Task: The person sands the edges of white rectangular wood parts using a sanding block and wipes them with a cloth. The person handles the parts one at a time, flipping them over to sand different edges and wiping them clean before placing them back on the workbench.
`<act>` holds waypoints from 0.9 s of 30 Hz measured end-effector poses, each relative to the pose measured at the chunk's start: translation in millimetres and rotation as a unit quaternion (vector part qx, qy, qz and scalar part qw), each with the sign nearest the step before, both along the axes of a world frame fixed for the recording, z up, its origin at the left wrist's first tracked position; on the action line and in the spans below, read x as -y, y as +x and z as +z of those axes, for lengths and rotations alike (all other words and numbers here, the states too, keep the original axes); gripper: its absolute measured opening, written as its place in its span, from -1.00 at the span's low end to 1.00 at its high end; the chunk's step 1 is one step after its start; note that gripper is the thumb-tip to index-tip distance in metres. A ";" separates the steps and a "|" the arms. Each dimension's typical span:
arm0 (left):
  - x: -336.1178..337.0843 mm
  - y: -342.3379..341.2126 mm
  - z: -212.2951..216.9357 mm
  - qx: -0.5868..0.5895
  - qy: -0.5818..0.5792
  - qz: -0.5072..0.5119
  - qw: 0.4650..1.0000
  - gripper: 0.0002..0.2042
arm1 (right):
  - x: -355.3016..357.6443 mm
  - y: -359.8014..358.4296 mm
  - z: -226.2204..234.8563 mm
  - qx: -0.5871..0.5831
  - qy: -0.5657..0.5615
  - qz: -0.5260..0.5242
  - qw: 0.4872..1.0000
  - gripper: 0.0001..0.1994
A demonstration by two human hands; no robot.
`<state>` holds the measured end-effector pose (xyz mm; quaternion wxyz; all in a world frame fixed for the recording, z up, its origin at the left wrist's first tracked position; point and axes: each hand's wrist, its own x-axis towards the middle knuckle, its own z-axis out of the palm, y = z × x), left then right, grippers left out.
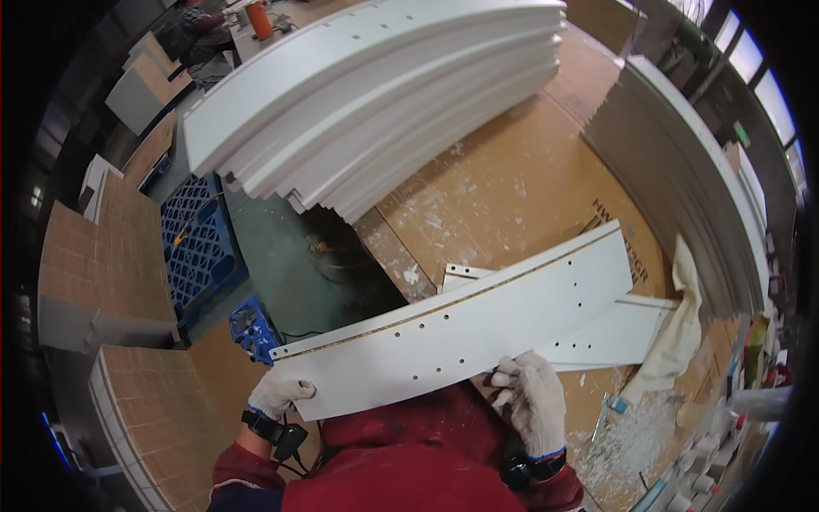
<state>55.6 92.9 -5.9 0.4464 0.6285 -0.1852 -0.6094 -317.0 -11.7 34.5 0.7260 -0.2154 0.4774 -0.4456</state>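
Observation:
A long white panel [461, 328] with several small drilled holes and a brownish strip along its upper edge lies tilted across the cardboard-covered table [512, 179]. My left hand [277, 394], in a white glove, grips the panel's near left end. At the panel's lower edge near the middle is my gloved right hand [533, 397], its fingers curled around a thin dark tool that I can barely see. A second white panel [614, 328] lies under the first one.
A tall stack of long white panels [367, 94] lies across the far side of the table. More panels [682, 179] lean at the right. A white cloth [678, 333] hangs beside them. A blue plastic pallet [200, 243] and brown-topped board stacks [102, 256] stand on the left.

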 end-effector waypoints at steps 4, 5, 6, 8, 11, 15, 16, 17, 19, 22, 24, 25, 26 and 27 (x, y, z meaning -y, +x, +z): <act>1.4 -3.3 13.6 0.007 -0.027 -0.032 0.999 -0.57 | 1.2 7.6 3.7 -0.096 -0.019 0.067 0.993 -0.73; 0.4 -4.4 13.6 0.020 -0.018 -0.045 0.999 -0.56 | -1.5 10.0 2.3 -0.118 -0.020 0.080 0.990 -0.74; 0.4 -12.7 23.8 -0.013 -0.028 -0.015 0.999 -0.59 | -1.1 11.4 1.5 -0.140 -0.005 0.104 0.985 -0.74; -3.1 -18.2 26.0 -0.031 -0.038 -0.011 0.999 -0.55 | -2.0 18.5 1.4 -0.167 -0.001 0.122 0.979 -0.75; -8.7 -22.6 41.6 -0.036 -0.070 0.001 0.997 -0.52 | 0.3 37.4 15.3 -0.118 -0.044 0.122 0.984 -0.77; 8.1 -20.5 76.6 -0.033 -0.157 0.072 0.984 -0.52 | 32.3 60.9 66.8 -0.001 -0.139 0.129 0.982 -0.75; 20.6 -16.1 91.1 -0.088 -0.212 0.076 0.970 -0.51 | 46.2 71.4 91.6 -0.013 -0.160 0.153 0.975 -0.75; 24.2 -4.0 103.1 -0.098 -0.239 0.081 0.963 -0.45 | 63.6 82.2 114.7 -0.024 -0.182 0.176 0.967 -0.74; 55.0 9.1 132.3 -0.105 -0.321 0.084 0.938 -0.29 | 97.8 113.1 137.1 -0.002 -0.266 0.122 0.956 -0.70; 84.6 34.7 168.5 0.028 -0.373 0.082 0.924 -0.32 | 157.7 143.9 169.8 0.011 -0.304 0.173 0.937 -0.71; 113.4 46.2 192.5 0.089 -0.357 0.066 0.928 -0.36 | 194.7 157.8 189.1 0.020 -0.324 0.173 0.930 -0.70; 120.5 59.7 202.1 0.108 -0.336 0.059 0.934 -0.38 | 213.3 175.8 186.5 0.032 -0.321 0.177 0.930 -0.70; 134.4 63.7 212.5 0.118 -0.325 0.041 0.937 -0.40 | 230.8 184.2 188.0 0.031 -0.315 0.156 0.936 -0.71; 151.8 61.0 218.8 0.110 -0.335 0.033 0.935 -0.43 | 249.2 180.8 187.1 0.009 -0.296 0.178 0.938 -0.72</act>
